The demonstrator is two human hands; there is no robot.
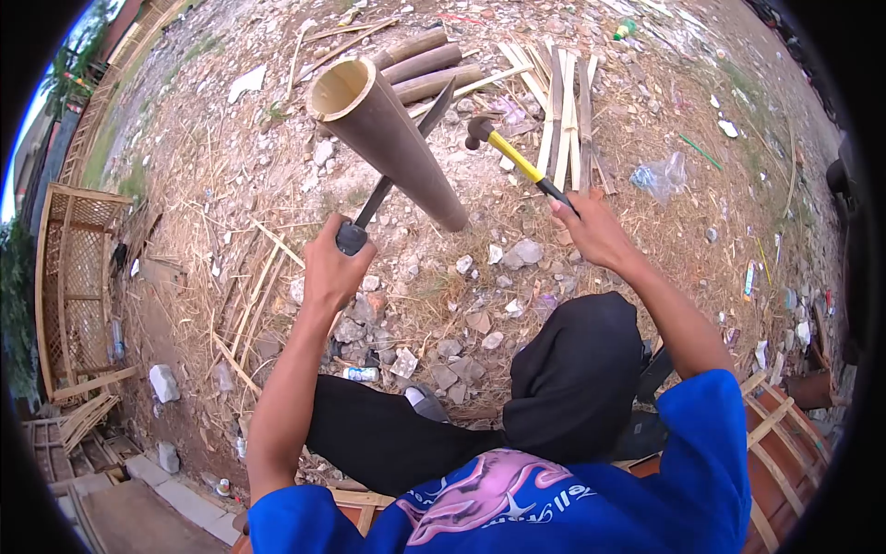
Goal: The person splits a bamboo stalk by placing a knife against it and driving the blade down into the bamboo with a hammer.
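A machete [376,201] with a black handle is gripped in my left hand [334,263], fingers closed round it. Its blade slants up and right, crossing a thick brown bamboo tube [397,138]; the middle of the blade is hidden by the tube. I cannot tell whether the blade is stuck in the bamboo. The tube is tilted, its hollow pale end at the upper left and its narrower end at the lower right. My right hand [595,231] is closed on a claw hammer [517,157] with a yellow and black handle, its head to the right of the blade, apart from it.
Several bamboo lengths [429,63] lie behind the tube. Split bamboo strips [568,120] are piled beyond the hammer. Stones [523,254] and rubbish cover the ground, with a plastic bag [660,175] at right. A lattice bamboo panel [83,277] stands at far left.
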